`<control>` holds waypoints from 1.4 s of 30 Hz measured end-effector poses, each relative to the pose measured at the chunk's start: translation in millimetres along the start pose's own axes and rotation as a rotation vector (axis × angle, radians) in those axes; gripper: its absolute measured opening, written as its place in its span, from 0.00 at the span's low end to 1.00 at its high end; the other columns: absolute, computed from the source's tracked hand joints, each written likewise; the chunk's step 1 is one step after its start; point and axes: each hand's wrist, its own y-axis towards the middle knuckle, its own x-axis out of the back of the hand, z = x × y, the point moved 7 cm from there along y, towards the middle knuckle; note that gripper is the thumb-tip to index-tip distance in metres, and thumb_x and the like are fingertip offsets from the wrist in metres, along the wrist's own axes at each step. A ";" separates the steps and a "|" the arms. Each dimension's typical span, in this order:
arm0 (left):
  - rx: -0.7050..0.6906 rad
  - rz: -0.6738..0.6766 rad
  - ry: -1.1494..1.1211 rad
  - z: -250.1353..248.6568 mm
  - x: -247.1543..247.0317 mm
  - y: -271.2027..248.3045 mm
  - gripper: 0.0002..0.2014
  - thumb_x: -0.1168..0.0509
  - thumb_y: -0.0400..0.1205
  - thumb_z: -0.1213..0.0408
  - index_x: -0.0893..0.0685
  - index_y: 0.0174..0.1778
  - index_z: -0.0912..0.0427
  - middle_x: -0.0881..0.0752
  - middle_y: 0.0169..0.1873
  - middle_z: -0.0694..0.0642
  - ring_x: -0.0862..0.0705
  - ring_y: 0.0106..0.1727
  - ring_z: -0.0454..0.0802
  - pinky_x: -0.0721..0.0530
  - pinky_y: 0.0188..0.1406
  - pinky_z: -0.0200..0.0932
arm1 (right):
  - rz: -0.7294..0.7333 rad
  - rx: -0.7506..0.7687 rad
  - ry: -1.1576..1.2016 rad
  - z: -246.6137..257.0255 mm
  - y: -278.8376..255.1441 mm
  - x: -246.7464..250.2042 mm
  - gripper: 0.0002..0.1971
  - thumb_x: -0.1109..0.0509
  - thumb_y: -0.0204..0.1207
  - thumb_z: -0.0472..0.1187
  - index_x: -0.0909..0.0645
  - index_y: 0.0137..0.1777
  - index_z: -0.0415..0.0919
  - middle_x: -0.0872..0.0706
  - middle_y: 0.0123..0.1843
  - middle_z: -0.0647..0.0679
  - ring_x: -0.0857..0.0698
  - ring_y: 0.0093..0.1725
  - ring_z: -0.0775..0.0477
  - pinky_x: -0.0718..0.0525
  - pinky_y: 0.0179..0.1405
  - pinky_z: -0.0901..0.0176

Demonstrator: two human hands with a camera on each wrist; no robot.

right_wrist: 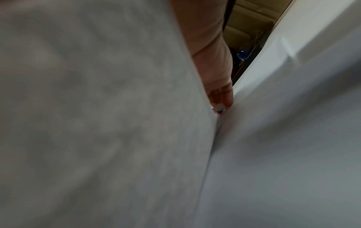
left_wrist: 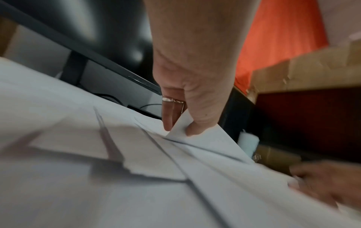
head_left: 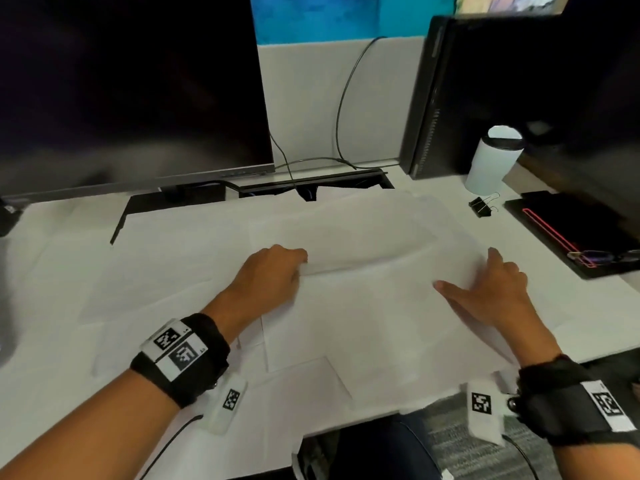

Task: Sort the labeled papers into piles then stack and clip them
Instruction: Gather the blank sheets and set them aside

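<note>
Across the desk (head_left: 86,237) lie overlapping papers (head_left: 363,323). Your left hand (head_left: 266,278) pinches one sheet's corner (left_wrist: 181,126); your right hand (head_left: 491,292) rests flat, fingers extended. Expect thin, limp, slippery sheets: grip at corners, hold the neighbouring sheets down.

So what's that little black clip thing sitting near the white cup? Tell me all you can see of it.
It is a binder clip: a small black body with two thin silver wire handles, looking like metal. It lies on the white desk, just in front of the white cup and left of a black pad. It holds no paper, and neither hand touches it.
</note>
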 end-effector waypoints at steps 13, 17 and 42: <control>0.037 0.131 -0.327 9.9 -12.6 -64.7 0.09 0.28 0.83 0.64 0.12 0.50 0.42 0.11 0.58 0.41 0.13 0.61 0.44 0.12 0.64 0.52 | -0.029 -0.011 -0.082 15.0 -10.6 26.8 0.25 0.21 0.81 0.51 0.17 0.74 0.41 0.13 0.68 0.38 0.16 0.69 0.31 0.18 0.60 0.44; 0.002 0.137 -0.311 2.7 -9.4 -71.8 0.14 0.31 0.81 0.67 0.21 0.39 0.40 0.14 0.49 0.39 0.14 0.52 0.41 0.11 0.55 0.54 | -0.070 0.086 -0.089 23.0 -15.3 24.1 0.16 0.28 0.86 0.44 0.13 0.68 0.36 0.19 0.67 0.32 0.22 0.68 0.29 0.20 0.59 0.43; 0.070 0.171 -0.491 29.0 -31.9 -133.8 0.14 0.29 0.80 0.70 0.20 0.49 0.44 0.37 0.80 0.24 0.50 0.85 0.20 0.47 0.70 0.12 | 0.138 0.078 -0.223 48.2 64.5 12.2 0.38 0.11 0.67 0.59 0.17 0.70 0.36 0.16 0.70 0.39 0.20 0.60 0.39 0.19 0.59 0.48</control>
